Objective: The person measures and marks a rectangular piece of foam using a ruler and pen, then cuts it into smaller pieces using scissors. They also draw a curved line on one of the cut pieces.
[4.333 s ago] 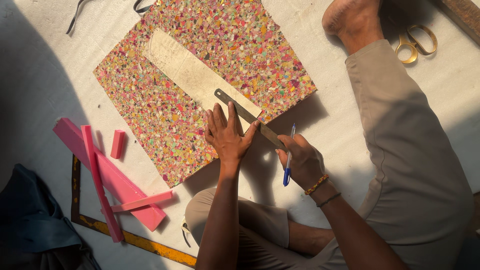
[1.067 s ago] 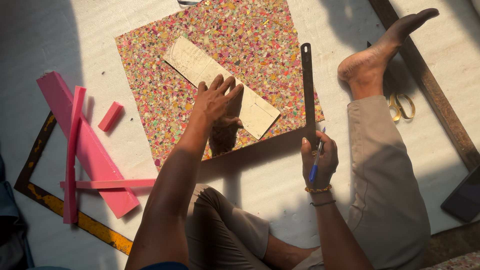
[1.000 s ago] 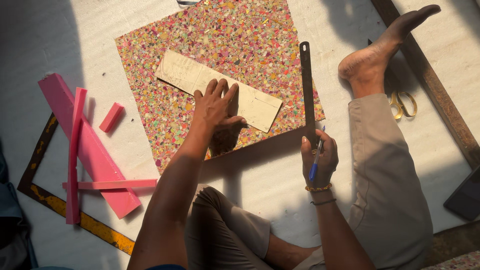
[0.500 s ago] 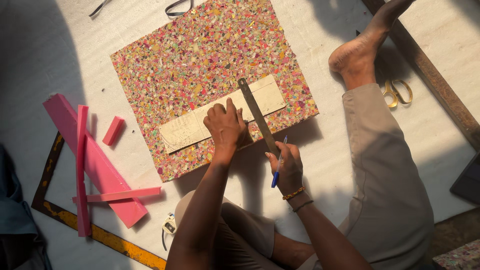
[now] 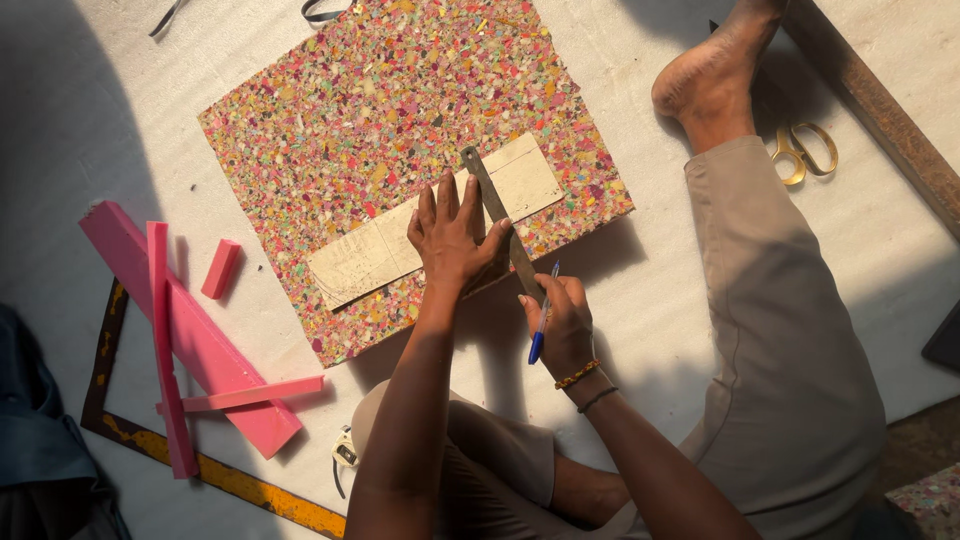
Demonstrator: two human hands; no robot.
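Note:
A large multicoloured speckled foam sheet point(image 5: 400, 130) lies on the white floor covering. On it rests a long beige cardboard strip point(image 5: 370, 250). My left hand point(image 5: 452, 235) lies flat with fingers spread on the strip and on a dark metal ruler point(image 5: 490, 195) that crosses it. My right hand point(image 5: 562, 325) grips the ruler's near end and holds a blue pen point(image 5: 541, 320) between its fingers, just off the sheet's near edge.
Pink foam strips point(image 5: 170, 330) and a small pink block point(image 5: 220, 268) lie at the left over a yellow-edged metal square point(image 5: 230, 480). Gold-handled scissors point(image 5: 800, 150) lie beside my bare foot point(image 5: 715, 70). A dark bar point(image 5: 880, 110) runs along the right.
The cardboard strip was turned to slant the other way across the sheet. My right hand brought the ruler in from the right and laid it across the strip under my left hand.

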